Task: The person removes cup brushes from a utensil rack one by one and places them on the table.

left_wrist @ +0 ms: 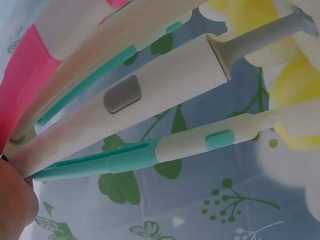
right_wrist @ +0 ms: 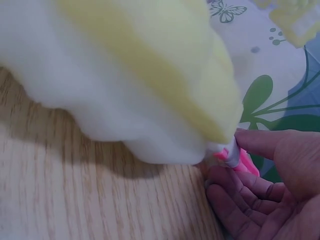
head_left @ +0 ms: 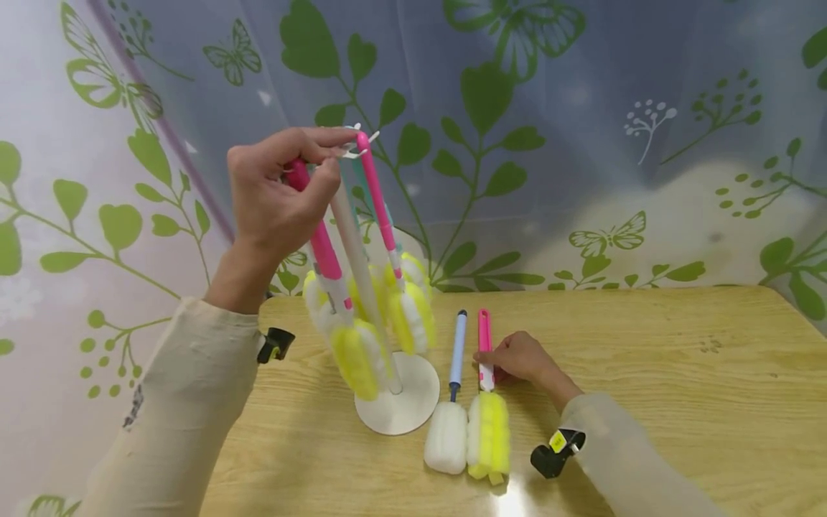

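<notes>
A white stand with a round base [head_left: 413,411] carries several hanging sponge brushes with yellow-and-white heads. At its top, my left hand [head_left: 278,194] pinches the upper end of a pink-handled sponge brush [head_left: 325,251]. Another pink-handled brush [head_left: 377,190] hangs from a hook just right of the fingertips. In the left wrist view, a white handle with a grey button [left_wrist: 165,90] and a teal-and-white handle [left_wrist: 125,159] hang beside the thumb. On the table, my right hand [head_left: 522,357] grips the pink-and-white handle of a yellow-and-white sponge brush [head_left: 489,434] between thumb and fingers.
Left of that brush lies a blue-handled brush [head_left: 446,436] with a white sponge head, against the yellow one. Both are on a wooden table [head_left: 672,373], right of the stand base. A curtain [head_left: 568,143] with green leaves and butterflies hangs behind the table.
</notes>
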Available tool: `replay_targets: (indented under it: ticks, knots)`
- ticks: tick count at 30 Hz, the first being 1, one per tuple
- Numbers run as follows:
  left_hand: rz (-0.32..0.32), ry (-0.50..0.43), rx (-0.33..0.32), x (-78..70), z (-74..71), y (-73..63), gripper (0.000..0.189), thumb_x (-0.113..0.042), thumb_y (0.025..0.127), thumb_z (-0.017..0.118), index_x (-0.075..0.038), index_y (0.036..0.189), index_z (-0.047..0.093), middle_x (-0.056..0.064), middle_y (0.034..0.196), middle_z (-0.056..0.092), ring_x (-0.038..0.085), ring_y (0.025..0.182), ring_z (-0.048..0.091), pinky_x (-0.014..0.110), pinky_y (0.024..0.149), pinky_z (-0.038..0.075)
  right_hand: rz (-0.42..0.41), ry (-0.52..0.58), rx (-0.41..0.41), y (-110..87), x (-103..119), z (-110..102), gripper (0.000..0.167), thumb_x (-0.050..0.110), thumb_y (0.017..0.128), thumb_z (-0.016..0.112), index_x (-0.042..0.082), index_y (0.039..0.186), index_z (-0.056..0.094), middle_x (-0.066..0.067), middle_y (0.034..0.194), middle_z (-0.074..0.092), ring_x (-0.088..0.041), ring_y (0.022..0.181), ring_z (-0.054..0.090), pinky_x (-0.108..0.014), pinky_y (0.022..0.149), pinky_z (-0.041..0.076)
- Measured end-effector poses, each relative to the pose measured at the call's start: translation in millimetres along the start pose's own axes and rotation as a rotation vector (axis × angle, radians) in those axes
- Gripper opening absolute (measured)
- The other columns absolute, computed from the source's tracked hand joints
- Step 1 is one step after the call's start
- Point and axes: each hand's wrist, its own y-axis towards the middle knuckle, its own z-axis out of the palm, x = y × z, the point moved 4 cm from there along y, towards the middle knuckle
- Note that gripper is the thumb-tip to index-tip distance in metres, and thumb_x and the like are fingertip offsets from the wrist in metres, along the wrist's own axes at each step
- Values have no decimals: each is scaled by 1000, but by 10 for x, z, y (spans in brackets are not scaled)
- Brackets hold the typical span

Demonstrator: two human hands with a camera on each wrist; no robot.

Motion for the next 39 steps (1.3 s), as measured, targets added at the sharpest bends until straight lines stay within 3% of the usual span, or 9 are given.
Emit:
replay_targets:
  ticks: [11,15,17,18,23,27,31,35,39]
  knots:
    - [-27,7,-18,-27,11,-13,25,-8,77,52,7,58,51,11,87,72,7,34,29,21,42,13,-37,67,31,-10,-9,-30,34,29,85,70,0,69,63,-6,62,63,-16,56,62,-29,56,52]
    - [28,84,-55,-72,14,4,26,-10,76,49,7,57,54,10,57,63,15,56,63,23,45,12,-43,132,54,-5,-30,-38,32,27,87,68,-2,76,64,-8,66,65,-17,58,64,-31,59,54]
    - [51,125,-67,-99,22,14,26,-11,76,49,6,57,56,12,55,62,25,74,70,22,50,18,-37,163,50,-10,-42,-54,31,26,88,67,-3,80,63,-9,69,66,-18,60,65,-32,60,55]
    - [59,146,-71,-113,24,15,27,-12,75,50,6,57,58,12,56,62,29,83,70,22,53,22,-36,174,47,-11,-48,-67,31,26,89,66,-4,83,63,-9,71,66,-19,62,66,-32,60,55]
    - [46,250,-78,-154,17,7,28,-16,76,52,3,59,65,11,83,72,28,87,68,29,79,34,-35,205,34,-15,-86,-125,34,27,90,64,-7,91,60,-12,79,64,-18,66,65,-34,63,56]
    - [75,243,-72,-168,-9,6,27,-14,77,52,4,61,66,12,83,72,27,66,62,27,65,31,-39,202,26,-14,-105,-155,36,28,90,64,-7,92,59,-12,79,64,-17,66,64,-33,64,56]
    - [126,275,-63,-199,-26,-8,26,-14,78,53,2,65,69,10,83,73,26,66,63,29,64,34,-42,183,11,-29,-101,-191,36,29,91,63,-7,93,59,-11,79,64,-17,65,64,-32,63,56]
    - [148,419,-52,-277,-19,-36,26,-16,81,56,0,67,70,6,85,73,27,79,68,40,67,43,-51,186,0,-46,-75,-231,36,29,92,62,-8,93,59,-12,76,65,-19,65,66,-33,64,56]
    - [167,642,-31,-387,37,-41,24,-16,80,55,-1,67,68,5,78,72,28,68,67,40,50,40,-61,178,-11,-43,-60,-267,37,30,94,58,-7,95,60,-12,76,64,-18,65,64,-32,64,55]
